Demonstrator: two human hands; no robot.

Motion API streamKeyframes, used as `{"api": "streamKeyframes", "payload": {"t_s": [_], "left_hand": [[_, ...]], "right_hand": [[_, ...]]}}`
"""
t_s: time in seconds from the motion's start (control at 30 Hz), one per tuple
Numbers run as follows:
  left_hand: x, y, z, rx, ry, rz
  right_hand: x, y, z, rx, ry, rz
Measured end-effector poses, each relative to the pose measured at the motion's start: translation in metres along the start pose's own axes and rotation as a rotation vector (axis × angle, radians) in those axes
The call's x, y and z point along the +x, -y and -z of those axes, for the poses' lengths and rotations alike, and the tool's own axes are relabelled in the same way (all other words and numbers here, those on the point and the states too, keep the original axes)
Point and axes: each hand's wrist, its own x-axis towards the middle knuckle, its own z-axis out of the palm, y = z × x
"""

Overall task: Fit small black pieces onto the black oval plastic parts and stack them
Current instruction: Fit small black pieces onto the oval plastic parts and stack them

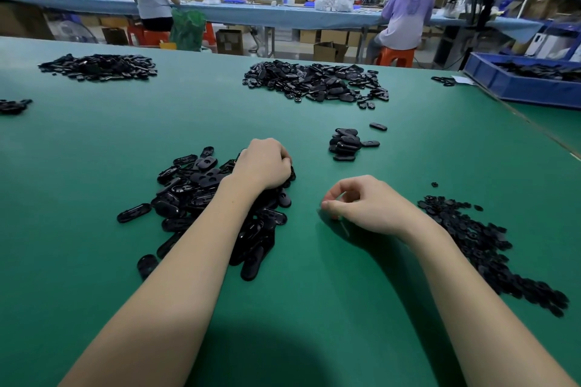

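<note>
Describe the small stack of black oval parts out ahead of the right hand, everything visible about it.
The small stack is a short, untidy heap of glossy black oval plastic parts lying flat, a few layers deep and slightly fanned. It sits on the green table, beyond the right hand and right of the left hand. One loose oval touches or nearly touches its right side; another lies apart, farther back. Neither hand touches it. Whether small pieces are fitted cannot be told.

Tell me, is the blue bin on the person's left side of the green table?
No, the blue bin sits at the far right edge of the green table, well beyond the right hand.
</note>
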Motion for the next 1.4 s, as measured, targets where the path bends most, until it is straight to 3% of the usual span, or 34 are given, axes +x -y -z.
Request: {"api": "streamKeyframes", "payload": {"t_s": [0.53,0.73,0.93,1.2,1.33,1.4], "left_hand": [[0.003,-0.002,0.001,-0.111,-0.071,0.001],[-0.003,-0.002,-0.001,0.137,-0.086,0.027],[-0.003,-0.003,0.000,0.176,-0.091,0.041],[-0.004,-0.002,0.000,0.218,-0.253,0.000],[-0.006,-0.016,0.012,-0.040,-0.273,-0.032],[-0.006,-0.028,0.022,-0.247,-0.127,-0.058]], "right_hand": [[-0.002,0.001,0.001,0.033,0.010,-0.009],[-0.002,0.001,0.001,0.040,0.012,-0.012],[-0.004,0.002,0.001,0.039,0.011,-0.014],[-0.004,0.002,0.003,0.057,0.028,-0.014],[-0.004,-0.001,0.006,0.099,-0.024,-0.004],[-0.004,-0.003,0.010,0.154,-0.145,0.005]]}}
